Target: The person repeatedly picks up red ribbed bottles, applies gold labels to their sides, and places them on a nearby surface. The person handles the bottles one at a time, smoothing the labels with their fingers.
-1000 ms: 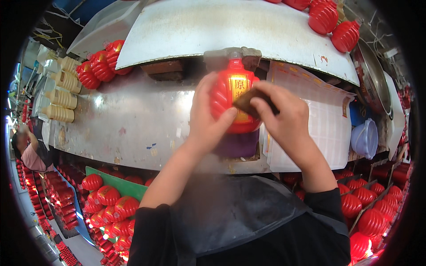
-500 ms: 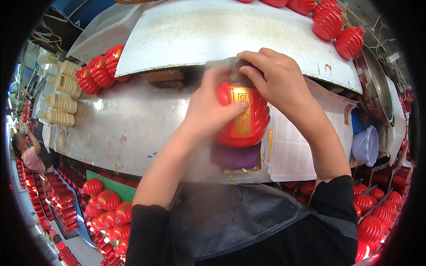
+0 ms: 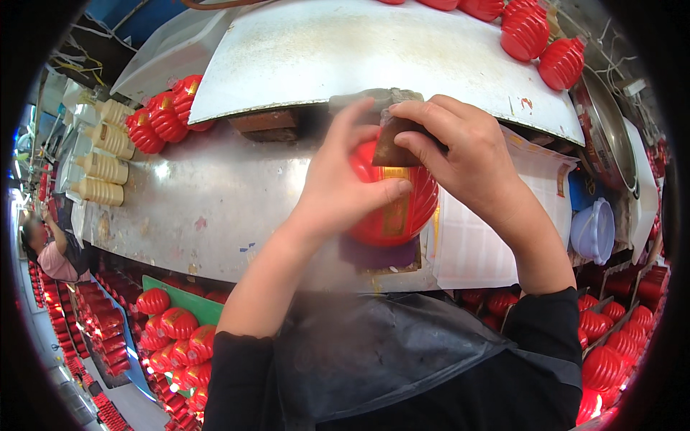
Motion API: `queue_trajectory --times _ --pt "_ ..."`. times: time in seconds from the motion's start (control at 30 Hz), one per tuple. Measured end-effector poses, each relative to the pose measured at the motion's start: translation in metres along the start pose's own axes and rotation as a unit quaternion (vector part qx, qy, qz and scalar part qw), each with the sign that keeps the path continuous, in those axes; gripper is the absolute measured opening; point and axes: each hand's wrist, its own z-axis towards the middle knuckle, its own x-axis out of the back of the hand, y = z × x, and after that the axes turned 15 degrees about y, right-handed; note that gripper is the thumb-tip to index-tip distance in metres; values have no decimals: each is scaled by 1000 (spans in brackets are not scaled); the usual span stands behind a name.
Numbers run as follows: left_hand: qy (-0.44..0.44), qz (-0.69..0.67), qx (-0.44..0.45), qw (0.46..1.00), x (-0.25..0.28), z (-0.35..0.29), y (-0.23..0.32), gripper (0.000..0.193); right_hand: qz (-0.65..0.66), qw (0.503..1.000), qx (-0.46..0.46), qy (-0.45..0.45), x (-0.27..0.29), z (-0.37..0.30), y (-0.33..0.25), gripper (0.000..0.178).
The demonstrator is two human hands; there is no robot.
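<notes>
A red ribbed bottle (image 3: 420, 205) with a gold label (image 3: 394, 219) stands or lies on a purple pad (image 3: 374, 255) at the bench's front edge. Curved round its left side is my left hand (image 3: 334, 172), with the thumb across the label and the blurred fingers near the top. In my right hand (image 3: 460, 140) a flat brown scraper-like piece (image 3: 395, 144) is pinched between thumb and fingers, over the upper end of the label. Behind it, at the white board's edge, sits a greyish block (image 3: 402, 95). The bottle's neck is hidden.
A raised white board (image 3: 309, 57) spans the back, with red bottles (image 3: 560, 65) at its right end. More red bottles (image 3: 165, 118) and cream containers (image 3: 104, 165) stand left. White sheets (image 3: 478, 230) and a lilac bucket (image 3: 593, 230) are right. Another person (image 3: 57, 248) works far left.
My right hand has moved the brown piece slightly right and down, covering the label's upper part. My left thumb has slid a little to the right and down on the bottle.
</notes>
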Motion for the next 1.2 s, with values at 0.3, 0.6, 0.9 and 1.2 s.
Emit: queue_trajectory --times 0.3,0.6,0.9,1.2 --pt "3 -60 17 998 -4 -6 10 70 -44 992 100 68 18 -26 3 33" --pt "-6 -118 29 993 -6 -5 11 47 109 974 195 38 13 -64 -47 25" --pt "21 142 -308 940 5 0 29 14 -36 993 31 113 22 -59 -41 31" --pt "57 138 -354 923 49 -29 36 16 -17 979 -130 157 33 -84 -23 32"
